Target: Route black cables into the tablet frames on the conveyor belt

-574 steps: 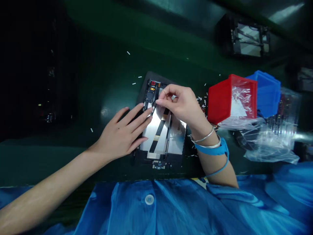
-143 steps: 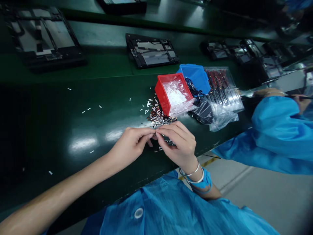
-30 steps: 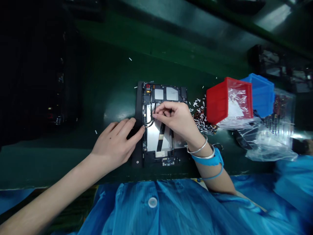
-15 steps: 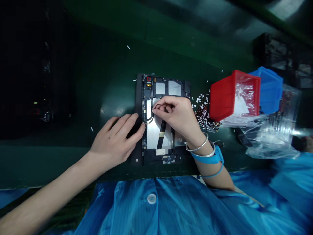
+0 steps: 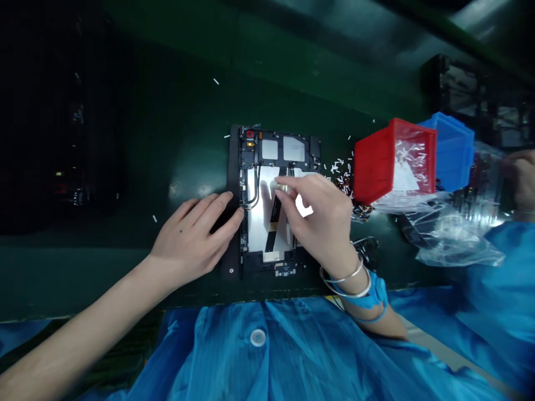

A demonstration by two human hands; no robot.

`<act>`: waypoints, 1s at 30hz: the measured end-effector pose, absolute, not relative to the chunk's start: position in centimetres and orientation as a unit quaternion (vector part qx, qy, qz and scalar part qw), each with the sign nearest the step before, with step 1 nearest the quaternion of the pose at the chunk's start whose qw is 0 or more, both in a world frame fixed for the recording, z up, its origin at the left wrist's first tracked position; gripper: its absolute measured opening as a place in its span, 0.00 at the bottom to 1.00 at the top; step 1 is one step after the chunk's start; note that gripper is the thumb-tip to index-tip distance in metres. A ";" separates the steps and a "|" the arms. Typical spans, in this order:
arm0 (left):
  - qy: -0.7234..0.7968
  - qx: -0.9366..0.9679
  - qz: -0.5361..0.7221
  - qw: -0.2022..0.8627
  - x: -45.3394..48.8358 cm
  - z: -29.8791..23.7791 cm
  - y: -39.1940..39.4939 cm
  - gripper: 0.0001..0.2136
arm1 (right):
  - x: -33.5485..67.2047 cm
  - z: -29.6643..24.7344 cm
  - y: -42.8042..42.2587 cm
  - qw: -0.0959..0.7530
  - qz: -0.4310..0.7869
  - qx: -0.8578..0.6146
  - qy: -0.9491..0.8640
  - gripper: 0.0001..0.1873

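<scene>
Apparently part-routed, cable [image 5: 258,192] curving inside uncovered tablet [image 5: 256,236], mid-frame; left hand [image 5: 194,236] touching it, fingers loosely spread; right hand [image 5: 321,217] hovering, fingertips parted, seemingly empty.

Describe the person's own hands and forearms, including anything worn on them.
Both the left hand and right hand are ungloved, with bare forearms. The left has a small dark spot on its back and no jewellery in sight. The right wrist wears silver-coloured bangles and a bright blue wrist strap.
</scene>
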State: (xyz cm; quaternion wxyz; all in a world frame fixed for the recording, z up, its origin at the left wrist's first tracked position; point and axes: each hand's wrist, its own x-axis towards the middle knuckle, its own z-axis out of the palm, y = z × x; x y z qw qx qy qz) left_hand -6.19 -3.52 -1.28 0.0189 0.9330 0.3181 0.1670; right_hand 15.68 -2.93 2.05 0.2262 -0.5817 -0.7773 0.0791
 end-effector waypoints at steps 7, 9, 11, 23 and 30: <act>0.328 0.927 0.184 0.014 -6.1 -1.4 -3.5 0.20 | 15.8 0.6 -4.1 0.157 -0.028 -0.485 -0.860 0.14; 0.325 0.927 0.185 0.010 -6.0 -1.3 -3.4 0.19 | 15.8 0.5 -4.0 0.156 -0.041 -0.482 -0.861 0.13; 0.324 0.928 0.183 0.006 -6.0 -1.3 -3.4 0.19 | 15.8 0.5 -3.9 0.152 -0.048 -0.477 -0.864 0.14; 0.311 0.936 0.168 0.002 -6.1 -1.0 -3.3 0.19 | 15.6 -0.3 -2.9 0.076 -0.080 -0.490 -0.865 0.17; 0.322 0.932 0.163 -0.005 -6.1 -1.0 -3.5 0.18 | 16.1 1.3 -2.5 0.081 -0.067 -0.536 -0.838 0.19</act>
